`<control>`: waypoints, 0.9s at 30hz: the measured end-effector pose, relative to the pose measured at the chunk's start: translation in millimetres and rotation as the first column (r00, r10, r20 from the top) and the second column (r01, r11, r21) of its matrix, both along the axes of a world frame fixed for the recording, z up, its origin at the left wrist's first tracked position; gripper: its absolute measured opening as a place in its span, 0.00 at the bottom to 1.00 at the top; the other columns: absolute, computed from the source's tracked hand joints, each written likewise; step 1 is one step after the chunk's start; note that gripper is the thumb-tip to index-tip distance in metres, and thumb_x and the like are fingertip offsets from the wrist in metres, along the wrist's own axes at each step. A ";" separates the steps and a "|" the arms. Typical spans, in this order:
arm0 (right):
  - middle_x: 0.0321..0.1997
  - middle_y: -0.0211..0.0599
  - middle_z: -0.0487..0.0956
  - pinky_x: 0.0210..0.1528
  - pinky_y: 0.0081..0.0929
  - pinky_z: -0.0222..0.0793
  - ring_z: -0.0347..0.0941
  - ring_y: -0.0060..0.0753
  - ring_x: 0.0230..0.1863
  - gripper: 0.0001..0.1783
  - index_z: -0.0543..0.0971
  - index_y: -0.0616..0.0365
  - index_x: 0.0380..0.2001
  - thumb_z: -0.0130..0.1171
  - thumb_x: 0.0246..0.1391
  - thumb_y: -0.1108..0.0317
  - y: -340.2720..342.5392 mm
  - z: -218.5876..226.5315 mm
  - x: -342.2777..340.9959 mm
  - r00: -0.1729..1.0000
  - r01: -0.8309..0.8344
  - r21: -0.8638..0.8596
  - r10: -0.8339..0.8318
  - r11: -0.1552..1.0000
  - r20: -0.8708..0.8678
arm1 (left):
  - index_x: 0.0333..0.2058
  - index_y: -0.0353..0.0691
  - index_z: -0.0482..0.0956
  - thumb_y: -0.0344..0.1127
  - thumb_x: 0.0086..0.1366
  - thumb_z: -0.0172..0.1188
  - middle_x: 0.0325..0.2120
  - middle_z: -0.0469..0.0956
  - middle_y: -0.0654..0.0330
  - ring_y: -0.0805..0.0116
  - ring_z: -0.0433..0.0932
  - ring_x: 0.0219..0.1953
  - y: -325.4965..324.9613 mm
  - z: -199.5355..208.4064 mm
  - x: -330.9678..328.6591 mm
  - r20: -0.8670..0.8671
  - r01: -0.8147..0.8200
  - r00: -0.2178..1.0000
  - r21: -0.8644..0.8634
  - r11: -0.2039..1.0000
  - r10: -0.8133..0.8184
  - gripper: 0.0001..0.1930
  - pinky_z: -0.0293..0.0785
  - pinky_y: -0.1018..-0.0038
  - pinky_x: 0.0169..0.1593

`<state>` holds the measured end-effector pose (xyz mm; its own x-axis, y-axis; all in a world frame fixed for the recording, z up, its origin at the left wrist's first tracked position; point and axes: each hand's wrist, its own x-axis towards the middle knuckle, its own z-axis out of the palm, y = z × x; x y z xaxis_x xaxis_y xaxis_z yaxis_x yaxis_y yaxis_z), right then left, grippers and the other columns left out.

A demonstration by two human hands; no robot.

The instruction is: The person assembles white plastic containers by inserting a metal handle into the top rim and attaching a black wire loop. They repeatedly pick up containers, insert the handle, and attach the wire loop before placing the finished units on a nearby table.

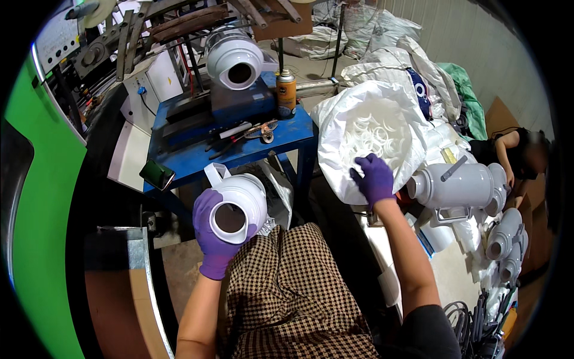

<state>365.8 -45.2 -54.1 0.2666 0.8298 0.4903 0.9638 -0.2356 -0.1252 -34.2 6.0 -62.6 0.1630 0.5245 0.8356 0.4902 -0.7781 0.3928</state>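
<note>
Cluttered workshop floor is surrounding a seated person in a checked garment; a green panel (48, 197) is bounding the far left, and a blue worktop (239, 152) is standing ahead, carrying a white jug body (234, 60) lying mouth-forward on a fixture, a spray can (286, 93) and a pair of glasses (261, 130). A dark phone (157, 174) is lying at the worktop's near-left corner.

Left hand (212, 236), in a purple glove, is holding a white plastic jug shell (238, 206) just above the lap, fingers wrapped around its body below the open mouth. The shell is glossy, rounded, with a looped handle at upper left and a dark interior showing through the round opening. Judgement: the mouth should be staying turned toward the person so a fitting can seat squarely; the wrapped grip looks secure.

Right hand (373, 178), also gloved, is reaching into a large white sack (335, 143) of white rings (371, 134); its fingers are curled downward, and whether they are pinching a ring cannot be told. Judgement: picking a single ring matters, since they are lying tangled.

Further right, more grey-white jugs (463, 185) are lying piled, and another person's arm (501, 149) is working beyond.
</note>
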 end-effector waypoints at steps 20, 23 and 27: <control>0.46 0.47 0.86 0.51 0.34 0.81 0.85 0.37 0.46 0.15 0.84 0.64 0.44 0.69 0.56 0.67 -89.0 50.3 -212.5 -0.047 -0.773 0.458 0.680 0.439 -0.732 | 0.51 0.41 0.78 0.45 0.41 0.82 0.51 0.80 0.53 0.48 0.77 0.55 -78.6 9.0 -53.2 -0.234 0.070 0.968 -0.102 0.992 -0.093 0.37 0.68 0.51 0.63; 0.46 0.49 0.85 0.48 0.35 0.81 0.84 0.48 0.44 0.14 0.84 0.59 0.44 0.68 0.53 0.69 -85.7 29.6 -247.2 0.103 -0.822 0.397 0.791 0.409 -0.603 | 0.51 0.45 0.79 0.47 0.45 0.76 0.54 0.79 0.58 0.51 0.73 0.60 -82.0 14.4 -51.2 -0.283 0.070 0.953 -0.135 0.988 -0.106 0.33 0.61 0.50 0.68; 0.36 0.43 0.83 0.37 0.34 0.79 0.81 0.50 0.35 0.12 0.83 0.56 0.36 0.63 0.45 0.79 -76.7 21.2 -258.4 0.412 -0.782 0.168 0.701 0.600 -0.582 | 0.51 0.46 0.80 0.43 0.47 0.74 0.55 0.78 0.61 0.53 0.72 0.62 -88.2 11.4 -43.4 -0.342 0.046 0.933 -0.200 0.979 -0.113 0.30 0.59 0.50 0.69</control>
